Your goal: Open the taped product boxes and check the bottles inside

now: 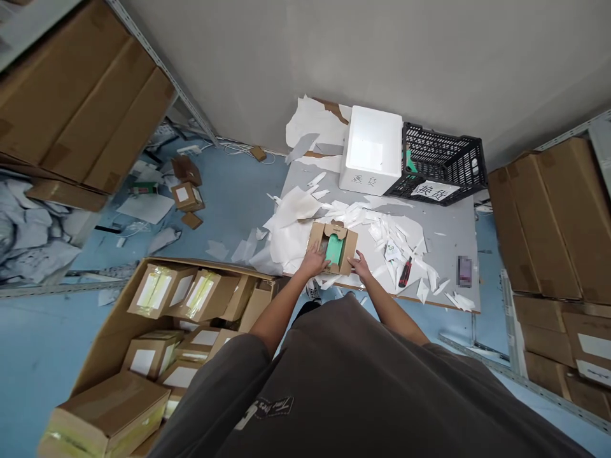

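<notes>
A small cardboard box (351, 247) stands with its flaps apart near the front edge of the table, and a green item (335, 249) lies inside it. My left hand (314, 260) holds the box's left side, its fingertips close to the green item. On the right, my right hand (361, 265) grips the edge of the box by its flap. Scraps of white paper (341, 213) lie all around the box. A red and black box cutter (405, 273) rests to the right of my right hand. What kind of thing the green item is, I cannot tell.
A white foam box (370, 181) and a black plastic crate (446, 194) stand at the back of the table (449, 232). A blurred phone-like object (464, 271) lies at right. Left of me, a large carton (102, 331) holds several taped boxes. Shelves with cartons flank both sides.
</notes>
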A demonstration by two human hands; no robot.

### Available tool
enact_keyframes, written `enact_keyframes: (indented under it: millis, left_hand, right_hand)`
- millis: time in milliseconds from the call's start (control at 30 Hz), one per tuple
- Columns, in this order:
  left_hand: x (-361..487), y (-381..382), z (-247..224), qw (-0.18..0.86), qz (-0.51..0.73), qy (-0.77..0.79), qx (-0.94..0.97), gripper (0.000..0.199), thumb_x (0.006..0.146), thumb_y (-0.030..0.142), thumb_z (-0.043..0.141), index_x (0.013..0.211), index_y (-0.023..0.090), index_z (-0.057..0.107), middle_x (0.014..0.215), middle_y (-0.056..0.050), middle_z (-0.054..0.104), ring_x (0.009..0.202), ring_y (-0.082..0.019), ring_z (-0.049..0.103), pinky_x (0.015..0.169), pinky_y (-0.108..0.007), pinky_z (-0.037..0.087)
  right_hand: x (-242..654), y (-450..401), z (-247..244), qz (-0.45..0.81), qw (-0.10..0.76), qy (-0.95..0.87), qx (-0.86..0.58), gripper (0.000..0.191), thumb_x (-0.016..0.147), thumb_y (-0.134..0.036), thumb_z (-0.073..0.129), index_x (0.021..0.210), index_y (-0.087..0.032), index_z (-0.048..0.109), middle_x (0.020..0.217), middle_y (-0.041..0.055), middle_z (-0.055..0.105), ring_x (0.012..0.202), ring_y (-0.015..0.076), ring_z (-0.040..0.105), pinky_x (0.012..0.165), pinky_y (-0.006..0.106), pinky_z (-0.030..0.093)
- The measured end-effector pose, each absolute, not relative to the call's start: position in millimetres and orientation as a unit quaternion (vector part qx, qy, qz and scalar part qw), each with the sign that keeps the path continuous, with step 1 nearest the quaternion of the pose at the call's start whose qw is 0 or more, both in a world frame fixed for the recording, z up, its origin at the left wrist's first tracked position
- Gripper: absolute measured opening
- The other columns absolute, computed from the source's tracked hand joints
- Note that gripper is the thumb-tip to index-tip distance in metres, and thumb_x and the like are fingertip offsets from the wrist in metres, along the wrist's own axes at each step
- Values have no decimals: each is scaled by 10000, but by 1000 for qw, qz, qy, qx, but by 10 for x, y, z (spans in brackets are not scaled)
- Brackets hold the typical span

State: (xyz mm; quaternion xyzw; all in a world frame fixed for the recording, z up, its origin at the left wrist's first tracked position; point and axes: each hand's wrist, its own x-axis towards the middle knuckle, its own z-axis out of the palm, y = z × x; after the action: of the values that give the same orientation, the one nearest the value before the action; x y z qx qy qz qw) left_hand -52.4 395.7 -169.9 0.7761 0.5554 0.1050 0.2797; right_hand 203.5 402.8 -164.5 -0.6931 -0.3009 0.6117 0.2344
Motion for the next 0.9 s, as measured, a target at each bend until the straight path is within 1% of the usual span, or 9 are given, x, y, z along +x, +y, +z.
enact_keyframes:
  millis: [133, 300, 400, 500, 567, 633, 733, 800, 900]
  left_hand:
    - [-479, 3977, -1687, 294, 84, 589, 748, 686, 1035, 530, 647, 1565, 96, 611, 1732, -243, 453, 1726, -410, 148, 1372, -627, 225]
    - [-611, 4028, -1658, 333, 111, 564, 748, 477, 1137, 441, 456, 1322, 161, 794, 1562, -145, 672, 1701, -335, 281, 1355, -544, 340]
    - [-699, 3924, -1657, 340, 82, 519, 780, 332, 1012, 465, 721, 1194, 219, 850, 1591, -103, 653, 1714, -379, 226, 1388, -571, 266]
    - [-681, 3758, -1655, 302, 71, 521, 795, 681, 788, 441, 969, 1403, 234, 760, 1786, -136, 401, 1724, -436, 140, 1387, -644, 191]
    - [-639, 3685, -1648, 281, 73, 536, 793, 947, 742, 420, 1009, 1582, 233, 613, 1848, -169, 222, 1727, -441, 113, 1376, -663, 185]
    - [-608, 3661, -1642, 277, 73, 536, 794, 1031, 746, 415, 1012, 1643, 236, 537, 1859, -183, 152, 1729, -436, 100, 1373, -664, 183]
    - [-595, 3673, -1648, 286, 76, 530, 795, 1035, 758, 425, 1006, 1655, 246, 522, 1856, -190, 156, 1729, -432, 89, 1375, -672, 159]
    - [-587, 3675, -1662, 287, 82, 537, 789, 1087, 768, 462, 992, 1694, 245, 465, 1858, -190, 139, 1728, -432, 69, 1379, -669, 144]
    - [-545, 3646, -1687, 273, 84, 580, 763, 1279, 758, 557, 970, 1771, 175, 289, 1855, -227, 86, 1725, -439, 25, 1388, -634, 148]
  right_hand:
    - [2054, 4035, -1663, 585, 226, -325, -708, 873, 915, -428, 790, 1678, -271, 397, 1188, 109, 772, 1094, 283, 779, 843, 398, 672]
    - [2064, 4054, -1651, 555, 233, -335, -725, 953, 823, -455, 841, 1652, -222, 432, 1262, 141, 743, 1085, 283, 762, 845, 383, 654]
    - [2044, 4044, -1665, 540, 231, -339, -735, 958, 820, -464, 826, 1656, -224, 423, 1289, 138, 731, 1123, 288, 744, 869, 376, 642]
    - [2046, 4030, -1630, 499, 209, -368, -756, 1002, 818, -491, 815, 1673, -178, 398, 1345, 165, 699, 1185, 308, 720, 970, 417, 626]
    - [2056, 4026, -1551, 446, 197, -428, -761, 1013, 831, -484, 805, 1681, -129, 383, 1443, 212, 640, 1289, 338, 671, 1081, 466, 585]
    - [2046, 4036, -1436, 372, 189, -521, -745, 916, 879, -433, 771, 1672, -145, 415, 1580, 230, 544, 1470, 375, 535, 1202, 528, 501]
    - [1915, 4109, -1269, 302, 139, -679, -654, 594, 976, -266, 643, 1566, -230, 585, 1690, 148, 474, 1638, 355, 318, 1316, 566, 373]
    - [1730, 4212, -1204, 314, 58, -763, -562, 477, 999, -160, 565, 1454, -230, 688, 1648, 126, 545, 1618, 327, 377, 1326, 530, 371]
    - [1391, 4427, -1182, 318, -95, -800, -499, 412, 983, -106, 581, 1362, -142, 738, 1530, 210, 646, 1489, 351, 553, 1273, 492, 439]
